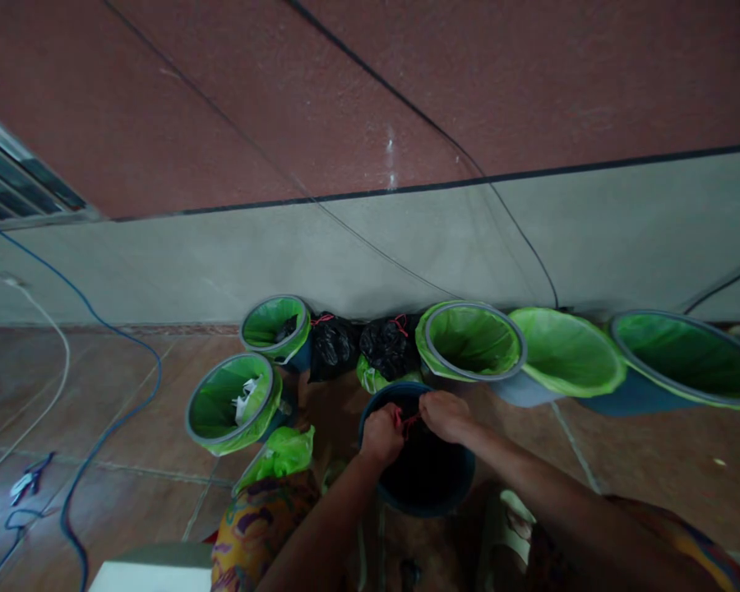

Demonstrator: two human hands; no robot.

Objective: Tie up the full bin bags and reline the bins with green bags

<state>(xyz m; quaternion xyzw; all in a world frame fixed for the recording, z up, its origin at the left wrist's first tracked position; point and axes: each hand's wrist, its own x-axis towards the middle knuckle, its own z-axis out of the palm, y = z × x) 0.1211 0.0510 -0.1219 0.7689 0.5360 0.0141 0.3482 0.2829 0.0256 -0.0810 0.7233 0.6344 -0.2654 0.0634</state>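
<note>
Blue bin [462, 481] before us, our left hand [381, 436] and right hand [445, 415] over its rim, both grips pinched shut on red tie [407, 421], black bags [361, 345] beyond it.

Around the blue bucket [420, 473], tied black bags [361, 347] crowd 12 o'clock and green-lined bins [472, 339] stand from 10 to 2 o'clock; open floor [654, 460] lies at 3 o'clock.

A brown tiled floor [129, 386] carries everything. Green-lined bins [472, 341] line the wall from ten to three o'clock, two tied black bags [358, 345] at twelve, blue cable [108, 427] at nine.
</note>
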